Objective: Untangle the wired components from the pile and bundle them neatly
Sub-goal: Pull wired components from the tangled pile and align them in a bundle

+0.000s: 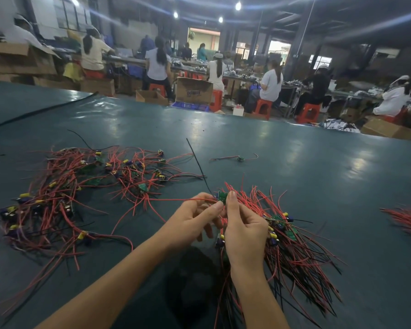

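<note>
Both the left hand [193, 218] and the right hand [244, 230] pinch a small green circuit board with red leads [222, 197], beside the gathered bundle of red and black wires [299, 252]. Further left, the tangled pile of wired boards [81, 186] sprawls on the dark green surface [294, 162]. One stray wired board [240, 158] lies beyond.
</note>
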Demonstrator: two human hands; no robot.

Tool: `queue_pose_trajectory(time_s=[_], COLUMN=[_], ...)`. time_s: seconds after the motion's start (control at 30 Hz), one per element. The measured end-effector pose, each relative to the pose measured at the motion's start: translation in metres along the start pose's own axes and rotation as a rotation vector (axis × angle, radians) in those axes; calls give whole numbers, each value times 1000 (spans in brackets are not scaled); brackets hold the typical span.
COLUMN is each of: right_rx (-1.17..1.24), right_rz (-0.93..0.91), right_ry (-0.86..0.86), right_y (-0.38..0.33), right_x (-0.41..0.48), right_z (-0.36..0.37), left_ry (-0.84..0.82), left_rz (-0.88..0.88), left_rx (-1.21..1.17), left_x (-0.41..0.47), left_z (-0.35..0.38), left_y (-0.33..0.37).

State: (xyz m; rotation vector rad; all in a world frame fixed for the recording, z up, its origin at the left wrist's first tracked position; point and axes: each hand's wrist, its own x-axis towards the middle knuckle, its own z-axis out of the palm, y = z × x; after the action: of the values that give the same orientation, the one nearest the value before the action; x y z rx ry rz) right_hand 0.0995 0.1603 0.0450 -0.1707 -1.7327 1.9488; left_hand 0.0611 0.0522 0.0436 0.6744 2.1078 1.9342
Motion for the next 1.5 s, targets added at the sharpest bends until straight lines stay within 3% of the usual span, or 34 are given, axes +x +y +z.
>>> queue_pose_trajectory(time_s=[0.27, 0.53, 0.73, 1.0, 1.23, 1.5], right_rx=[-41, 273, 340, 360, 438, 401], right_rz=[-20, 309, 369, 441, 427, 365], right_ry=[-31, -37, -107, 27, 253, 292], right_y=[-3, -9, -7, -10, -14, -14], right_x=[-2, 0, -3, -3, 13, 13], right_z=[3, 2, 4, 8, -6, -7], left_ry=[227, 177, 126, 209, 126, 69], left_rz=[212, 200, 187, 186, 206, 187], left_rx=[-16, -61, -47, 20, 75, 72], left_x=[3, 3, 4, 4, 2, 3], left_z=[0, -3, 2, 0, -3, -11], left_y=[0, -5, -8, -10, -6, -2])
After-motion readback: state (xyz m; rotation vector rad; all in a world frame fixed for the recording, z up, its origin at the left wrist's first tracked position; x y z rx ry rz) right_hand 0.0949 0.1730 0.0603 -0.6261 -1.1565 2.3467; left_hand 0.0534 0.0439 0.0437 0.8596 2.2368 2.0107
